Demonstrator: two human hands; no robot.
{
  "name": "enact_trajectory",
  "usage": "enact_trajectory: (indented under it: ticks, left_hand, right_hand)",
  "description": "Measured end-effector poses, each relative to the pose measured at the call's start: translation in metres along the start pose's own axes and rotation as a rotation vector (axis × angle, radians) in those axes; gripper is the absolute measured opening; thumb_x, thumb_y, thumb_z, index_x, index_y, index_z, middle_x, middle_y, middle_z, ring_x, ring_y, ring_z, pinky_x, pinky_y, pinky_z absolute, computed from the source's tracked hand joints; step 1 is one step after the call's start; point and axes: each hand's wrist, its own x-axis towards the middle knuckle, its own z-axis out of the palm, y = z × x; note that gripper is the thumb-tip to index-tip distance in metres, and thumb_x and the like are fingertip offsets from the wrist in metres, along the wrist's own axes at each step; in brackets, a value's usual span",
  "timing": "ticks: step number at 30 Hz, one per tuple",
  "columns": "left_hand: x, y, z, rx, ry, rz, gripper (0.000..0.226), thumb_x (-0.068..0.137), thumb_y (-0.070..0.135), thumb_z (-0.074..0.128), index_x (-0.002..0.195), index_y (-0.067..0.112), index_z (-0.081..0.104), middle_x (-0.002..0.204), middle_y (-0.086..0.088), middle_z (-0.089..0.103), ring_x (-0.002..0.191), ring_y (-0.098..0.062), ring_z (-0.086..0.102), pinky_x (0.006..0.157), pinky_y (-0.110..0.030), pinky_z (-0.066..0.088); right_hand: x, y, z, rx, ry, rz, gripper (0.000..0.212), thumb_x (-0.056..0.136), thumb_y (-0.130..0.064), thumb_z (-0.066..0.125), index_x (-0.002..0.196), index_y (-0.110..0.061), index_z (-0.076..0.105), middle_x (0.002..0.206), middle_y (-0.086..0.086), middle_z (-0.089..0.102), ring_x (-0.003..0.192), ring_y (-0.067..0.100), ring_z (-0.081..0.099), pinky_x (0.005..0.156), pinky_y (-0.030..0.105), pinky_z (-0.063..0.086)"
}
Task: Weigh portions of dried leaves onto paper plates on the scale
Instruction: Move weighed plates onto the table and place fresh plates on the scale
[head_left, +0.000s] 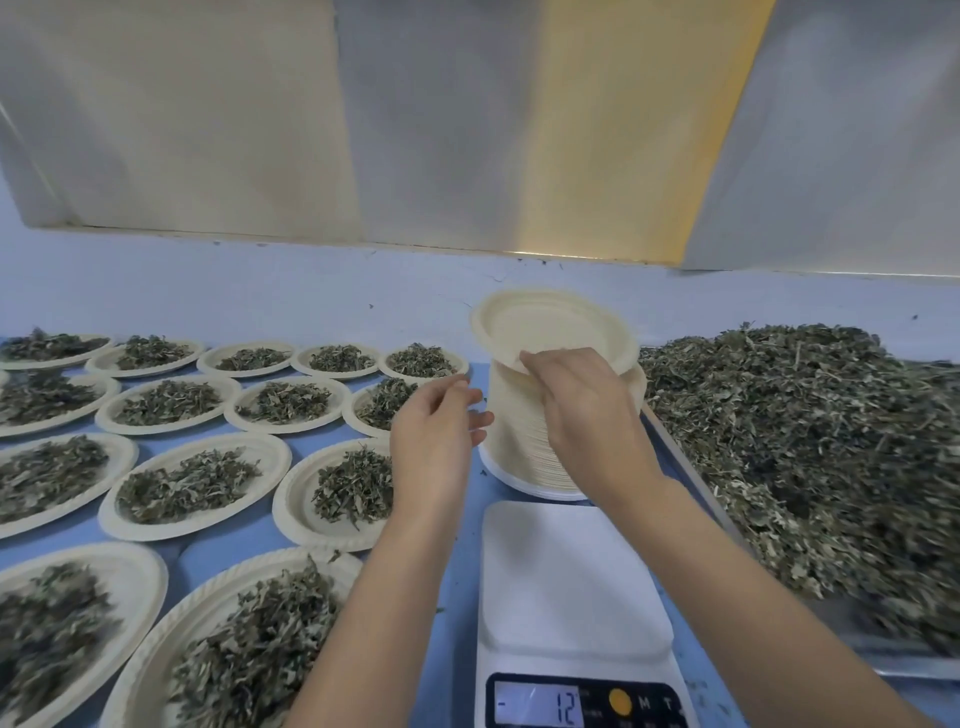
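A tall stack of cream paper plates (519, 441) stands behind the white scale (571, 577). My right hand (582, 410) pinches the near rim of the top paper plate (550, 327), which is tilted up off the stack. My left hand (436, 436) hovers at the stack's left side, fingers loosely extended toward it, holding nothing. The scale platform carries nothing and its display (540, 704) reads minus 12. A big heap of dried leaves (810, 441) fills a metal tray (904, 667) on the right.
Several paper plates with portions of dried leaves (208, 478) cover the blue table (457, 561) to the left, in rows reaching the near edge. A pale wall (260, 291) and hanging sheets close off the back.
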Motion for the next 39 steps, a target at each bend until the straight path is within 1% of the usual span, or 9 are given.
enact_trajectory:
  ticks: [4, 8, 14, 18, 22, 26, 29, 36, 39]
  left_hand:
    - [0.003, -0.001, -0.005, 0.017, 0.054, 0.041, 0.018, 0.093, 0.027, 0.059, 0.093, 0.010, 0.063, 0.079, -0.001, 0.066, 0.061, -0.008, 0.063, 0.060, -0.022, 0.052]
    - [0.007, 0.002, -0.012, 0.017, 0.128, 0.027, 0.014, 0.087, 0.016, 0.066, 0.075, 0.010, 0.062, 0.051, 0.006, 0.058, 0.043, -0.004, 0.053, 0.050, -0.018, 0.049]
    - [0.010, 0.013, -0.024, 0.239, 0.050, 0.032, 0.026, 0.082, 0.013, 0.069, 0.059, 0.023, 0.065, 0.042, 0.010, 0.053, 0.038, -0.003, 0.045, 0.053, -0.020, 0.046]
    - [0.001, 0.024, -0.028, 0.450, -0.171, 0.042, 0.015, 0.085, 0.011, 0.065, 0.078, 0.022, 0.073, 0.053, 0.007, 0.061, 0.045, -0.006, 0.050, 0.050, -0.019, 0.046]
    - [-0.008, 0.036, -0.031, 0.728, -0.274, 0.099, 0.023, 0.086, 0.013, 0.059, 0.080, 0.033, 0.067, 0.061, 0.000, 0.066, 0.047, -0.012, 0.058, 0.055, -0.029, 0.048]
    - [-0.011, 0.039, -0.033, 0.818, -0.363, -0.083, 0.013, 0.089, 0.016, 0.064, 0.087, 0.004, 0.069, 0.075, -0.015, 0.072, 0.045, -0.016, 0.063, 0.047, -0.024, 0.045]
    - [-0.010, 0.038, -0.034, 0.840, -0.406, -0.238, 0.015, 0.087, 0.011, 0.066, 0.093, -0.002, 0.069, 0.074, -0.019, 0.071, 0.044, -0.018, 0.065, 0.040, -0.018, 0.047]
    - [-0.002, 0.019, -0.033, 0.956, -0.396, -0.400, 0.048, 0.091, 0.039, 0.060, 0.100, -0.008, 0.064, 0.072, -0.021, 0.071, 0.053, -0.025, 0.068, 0.050, -0.024, 0.056]
    - [-0.001, 0.012, -0.032, 0.920, -0.388, -0.450, 0.056, 0.091, 0.046, 0.056, 0.098, -0.009, 0.060, 0.063, -0.016, 0.070, 0.048, -0.028, 0.067, 0.038, -0.023, 0.051]
  right_hand:
    - [-0.018, -0.019, -0.002, 0.057, 0.015, -0.139, 0.030, 0.077, 0.017, 0.055, 0.103, 0.009, 0.069, 0.095, 0.017, 0.070, 0.084, 0.032, 0.067, 0.094, 0.040, 0.049]
    - [-0.028, -0.022, -0.005, 0.064, -0.031, -0.185, 0.027, 0.075, 0.006, 0.065, 0.099, -0.002, 0.074, 0.097, 0.007, 0.073, 0.089, 0.027, 0.068, 0.096, 0.043, 0.049]
    - [-0.020, -0.011, -0.030, 0.313, 0.143, 0.560, 0.044, 0.089, -0.010, 0.059, 0.132, -0.011, 0.055, 0.140, -0.003, 0.049, 0.128, 0.013, 0.041, 0.112, 0.022, 0.025]
    - [-0.022, 0.008, -0.052, 0.532, 0.188, 0.895, 0.041, 0.087, -0.012, 0.062, 0.127, -0.021, 0.061, 0.105, -0.016, 0.066, 0.090, -0.011, 0.060, 0.083, 0.011, 0.049]
    - [-0.036, 0.020, -0.060, 0.667, 0.090, 1.009, 0.017, 0.085, -0.015, 0.068, 0.096, -0.027, 0.070, 0.081, -0.001, 0.072, 0.079, 0.010, 0.067, 0.080, 0.029, 0.053]
    - [-0.042, 0.036, -0.065, 0.643, -0.028, 1.101, 0.006, 0.079, -0.021, 0.072, 0.082, -0.015, 0.073, 0.081, 0.001, 0.072, 0.079, 0.021, 0.067, 0.075, 0.036, 0.052]
    - [-0.043, 0.039, -0.067, 0.551, -0.164, 1.101, 0.043, 0.070, -0.043, 0.060, 0.076, 0.000, 0.067, 0.066, 0.004, 0.066, 0.064, 0.027, 0.057, 0.065, 0.041, 0.047]
    - [-0.051, 0.035, -0.057, 0.301, -0.449, 1.060, 0.042, 0.085, -0.030, 0.053, 0.078, 0.008, 0.069, 0.074, 0.018, 0.071, 0.078, 0.039, 0.066, 0.077, 0.050, 0.055]
    - [-0.055, 0.033, -0.054, 0.271, -0.485, 1.041, 0.041, 0.086, -0.028, 0.051, 0.083, 0.010, 0.068, 0.081, 0.024, 0.070, 0.080, 0.042, 0.065, 0.077, 0.052, 0.054]
